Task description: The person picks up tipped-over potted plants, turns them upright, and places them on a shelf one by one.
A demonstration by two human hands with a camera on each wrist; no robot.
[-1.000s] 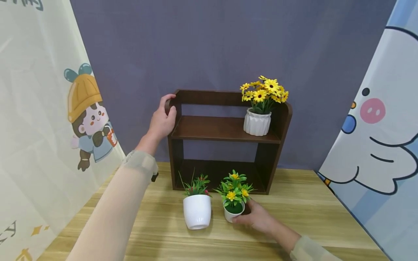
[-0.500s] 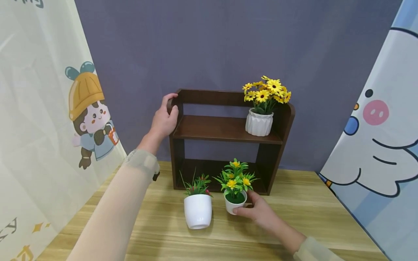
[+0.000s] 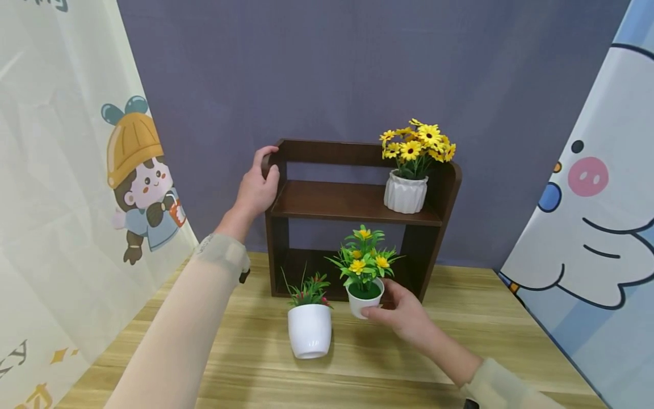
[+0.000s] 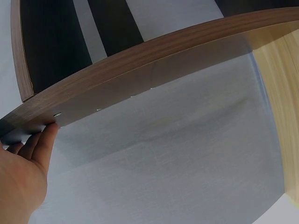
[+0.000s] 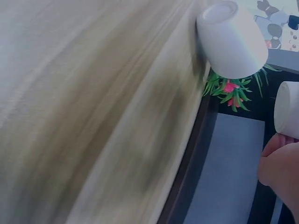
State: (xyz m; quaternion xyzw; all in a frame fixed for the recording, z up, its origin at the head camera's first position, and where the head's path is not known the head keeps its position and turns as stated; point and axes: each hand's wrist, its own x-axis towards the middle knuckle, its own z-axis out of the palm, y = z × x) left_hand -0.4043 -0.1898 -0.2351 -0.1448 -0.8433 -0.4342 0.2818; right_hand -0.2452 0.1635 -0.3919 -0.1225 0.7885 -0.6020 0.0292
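A small white pot of artificial yellow flowers (image 3: 364, 272) is raised off the table before the lower compartment. Between thumb and fingers my right hand (image 3: 409, 318) holds it by the side. In the right wrist view its white base (image 5: 287, 109) appears over the right hand (image 5: 282, 163). My left hand (image 3: 257, 190) grips the top of the left side panel of a dark brown two-tier shelf (image 3: 352, 218). The left wrist view shows the left hand (image 4: 30, 172) against that panel's outer face (image 4: 117, 88).
A white pot with red-flowered grass (image 3: 309, 332) stands on the wooden table (image 3: 286, 386), just left of the held pot. On the upper tier, at the right end, sits a ribbed white pot of yellow daisies (image 3: 406, 193). A grey-blue curtain (image 3: 332, 68) hangs behind.
My right hand has lifted the yellow-flowered pot from the table, up and toward the shelf. The left hand keeps its grip on the panel.
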